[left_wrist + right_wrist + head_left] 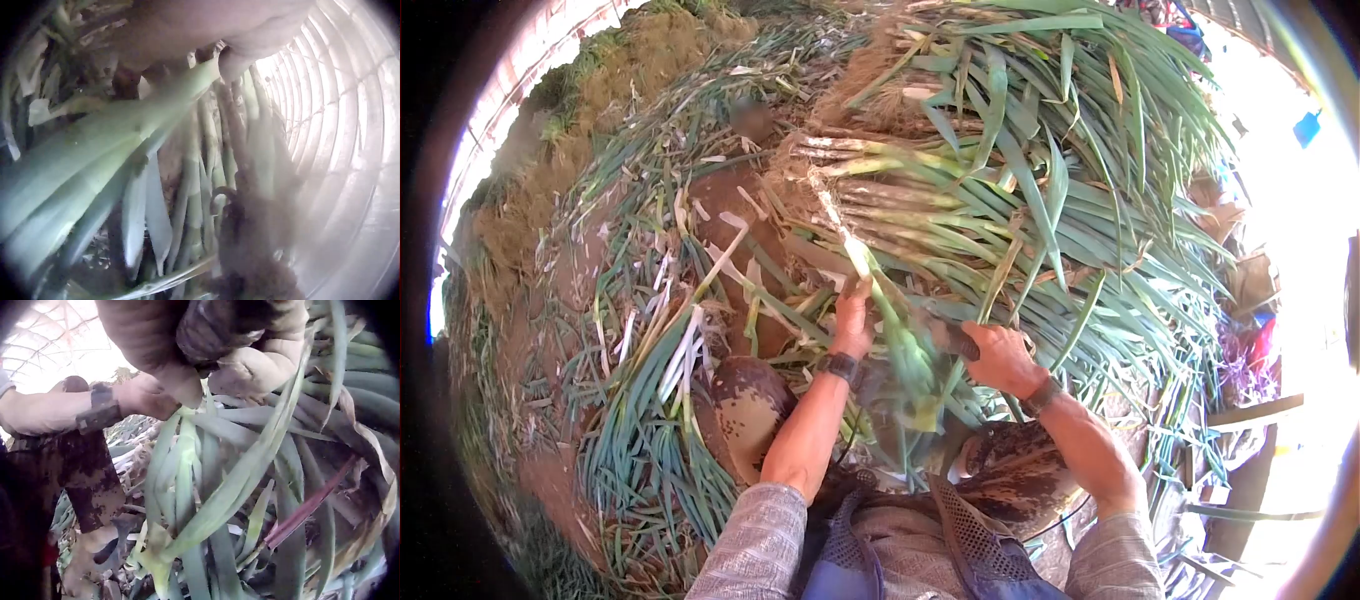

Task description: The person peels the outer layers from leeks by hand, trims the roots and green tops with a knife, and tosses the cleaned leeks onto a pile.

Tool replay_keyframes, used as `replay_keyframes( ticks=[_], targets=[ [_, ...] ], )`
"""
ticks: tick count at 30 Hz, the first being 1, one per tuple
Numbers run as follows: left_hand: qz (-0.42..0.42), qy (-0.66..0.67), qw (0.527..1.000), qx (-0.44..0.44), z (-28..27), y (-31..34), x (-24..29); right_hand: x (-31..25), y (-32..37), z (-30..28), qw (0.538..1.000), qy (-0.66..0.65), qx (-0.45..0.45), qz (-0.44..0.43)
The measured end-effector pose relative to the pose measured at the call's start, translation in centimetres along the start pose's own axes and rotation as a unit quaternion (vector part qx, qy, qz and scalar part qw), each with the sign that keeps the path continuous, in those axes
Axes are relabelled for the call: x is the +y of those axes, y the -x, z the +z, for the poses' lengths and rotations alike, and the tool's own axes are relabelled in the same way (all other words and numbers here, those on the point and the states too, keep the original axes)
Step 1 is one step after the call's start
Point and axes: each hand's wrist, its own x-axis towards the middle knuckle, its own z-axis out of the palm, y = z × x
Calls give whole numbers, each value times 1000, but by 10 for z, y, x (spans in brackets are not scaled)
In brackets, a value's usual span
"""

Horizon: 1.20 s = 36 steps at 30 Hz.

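My left hand (852, 318) grips one leek (897, 335) by its pale stem, its green leaves hanging down between my knees. In the left wrist view the same leek (119, 147) runs under my left hand (187, 31), with a rooty clump (250, 244) lower right. My right hand (998, 356) is curled round a dark handle (956, 338), close to the leek's leaves. The right wrist view has my right hand (250, 362) closed on that brown handle (209, 328), above the leek leaves (200, 512), with my left hand (147, 394) behind.
A big pile of leeks (1020, 180) with roots toward me lies ahead and to the right. Trimmed leaves and scraps (650, 380) cover the earth floor (730, 200) on the left. My knees (750, 400) frame the work spot.
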Motion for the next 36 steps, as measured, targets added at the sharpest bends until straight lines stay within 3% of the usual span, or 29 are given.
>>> replay_keyframes(
  ticks=[8,10,11,14,19,24,26,31,36],
  targets=[
    [22,-133,991,17,1,-7,14,-4,-14,0,999,-35,36,-18],
    [56,-182,982,4,-4,-13,14,-18,-16,-15,994,-61,75,-57],
    [131,-203,968,61,-13,-31,-1,-21,-18,-17,993,-61,79,-59],
    [150,-263,952,46,10,-10,21,-24,-21,-19,995,-66,73,-33],
    [69,-280,956,50,10,1,41,-25,-22,-26,997,-46,58,-16],
    [58,-355,933,-8,-9,7,26,-16,-22,-12,996,-69,44,-37],
    [-72,-318,945,-26,-10,19,18,-14,-25,-7,997,-73,27,-28],
    [-71,-369,927,-6,-58,2,-38,-14,-36,3,999,6,-41,-11],
    [-81,-352,930,-72,-74,0,-66,-12,-49,21,999,-5,-18,-36]
  ],
)
